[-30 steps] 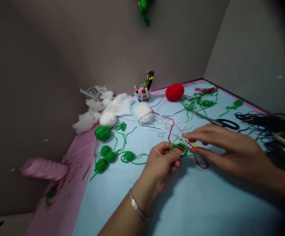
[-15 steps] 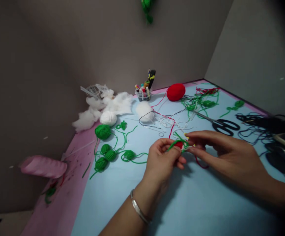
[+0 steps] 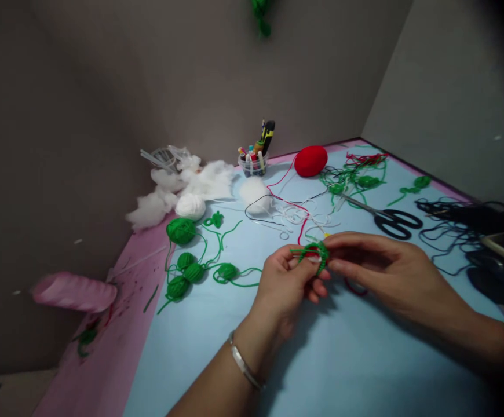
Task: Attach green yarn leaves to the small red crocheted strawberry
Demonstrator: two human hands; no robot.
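Note:
Between my hands is a small crocheted piece (image 3: 320, 252) with a green rim, red inside and a little white. My left hand (image 3: 284, 284), a metal bangle (image 3: 244, 365) on its wrist, pinches the left side between thumb and fingers. My right hand (image 3: 382, 269) has thumb and fingertips closed at the piece's right edge. A small yellow bit shows above the right fingertips; I cannot make out what it belongs to. Red yarn (image 3: 306, 223) runs from the red ball (image 3: 311, 161) down toward the piece, and a dark red strand loops beneath the right hand.
Several green yarn balls (image 3: 181, 230) lie left, near white stuffing (image 3: 208, 180) and a white yarn ball (image 3: 190, 205). A pen cup (image 3: 252, 165) stands at the back. Black-handled scissors (image 3: 396, 225) and tangled dark yarn (image 3: 452, 217) lie right. A pink cone (image 3: 76, 291) sits at the left edge.
The crocheted piece has turned in my fingers, so its green rim now faces me more as a ring. My right fingertips have moved slightly left, closer against it.

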